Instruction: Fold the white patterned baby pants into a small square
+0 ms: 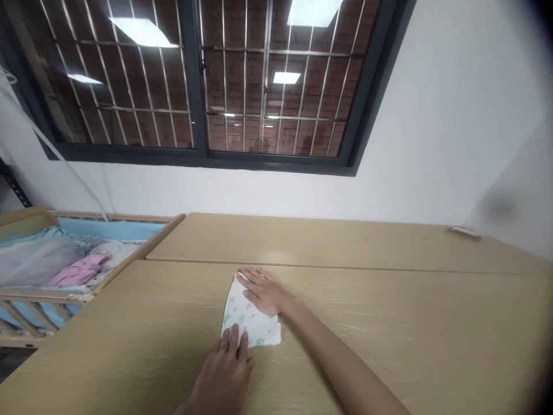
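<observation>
A small white cloth (248, 317) with a green and pink print lies flat on the wooden tabletop (389, 334). It looks folded, roughly four-sided with a narrow far end. My right hand (265, 294) rests flat over its far right part, fingers stretched out toward the far left corner. At the near left corner my left hand (228, 363) lies with its fingers extended, the fingertips touching the cloth's near edge. Both hands are open and press on the cloth from above; neither is wrapped around it.
A wooden crib (142, 251) with blue lining stands left of the table, holding a pink cloth (82, 271) and white netting (38, 256). A seam crosses the tabletop. A small flat white item (464, 232) lies at the back right. Behind rises a barred window (276, 161).
</observation>
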The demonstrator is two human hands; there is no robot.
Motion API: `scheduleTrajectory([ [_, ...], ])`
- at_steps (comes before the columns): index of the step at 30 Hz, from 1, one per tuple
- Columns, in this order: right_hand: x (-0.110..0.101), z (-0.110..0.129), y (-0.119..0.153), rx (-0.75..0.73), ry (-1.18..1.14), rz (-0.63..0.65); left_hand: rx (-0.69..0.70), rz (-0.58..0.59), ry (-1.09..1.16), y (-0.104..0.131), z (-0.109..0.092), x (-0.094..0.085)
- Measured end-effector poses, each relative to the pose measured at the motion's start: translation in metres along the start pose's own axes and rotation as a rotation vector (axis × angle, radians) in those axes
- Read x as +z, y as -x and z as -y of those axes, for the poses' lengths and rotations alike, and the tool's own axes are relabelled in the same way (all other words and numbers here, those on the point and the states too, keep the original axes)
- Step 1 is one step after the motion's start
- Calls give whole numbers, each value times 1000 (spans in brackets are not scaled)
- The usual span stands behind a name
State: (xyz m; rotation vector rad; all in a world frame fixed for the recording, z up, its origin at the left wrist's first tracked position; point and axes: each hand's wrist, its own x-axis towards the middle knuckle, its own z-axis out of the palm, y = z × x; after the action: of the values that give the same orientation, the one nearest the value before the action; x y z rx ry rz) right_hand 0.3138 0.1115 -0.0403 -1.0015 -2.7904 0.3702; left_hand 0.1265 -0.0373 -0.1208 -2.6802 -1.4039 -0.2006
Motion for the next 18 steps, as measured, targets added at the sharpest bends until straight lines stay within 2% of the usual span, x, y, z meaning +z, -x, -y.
scheduleTrajectory([
  [3,2,3,0,-12,75,-78,-14,116,-10,-7,5,-16],
  [6,2,12,6,-27,173,-211,-42,224,-32,-13,11,-32],
  [8,3,18,13,5,181,-288,-22,242,-35,-15,12,-39],
  [10,1,22,23,71,96,-313,-7,222,-39,-14,11,-43],
  [12,-7,23,36,112,-70,-274,-14,222,-54,-14,8,-46],
  [14,-19,19,49,126,-266,-171,-32,251,-80,-15,4,-50],
  [18,-46,11,72,152,-493,180,-39,299,-47,-24,8,-67],
])
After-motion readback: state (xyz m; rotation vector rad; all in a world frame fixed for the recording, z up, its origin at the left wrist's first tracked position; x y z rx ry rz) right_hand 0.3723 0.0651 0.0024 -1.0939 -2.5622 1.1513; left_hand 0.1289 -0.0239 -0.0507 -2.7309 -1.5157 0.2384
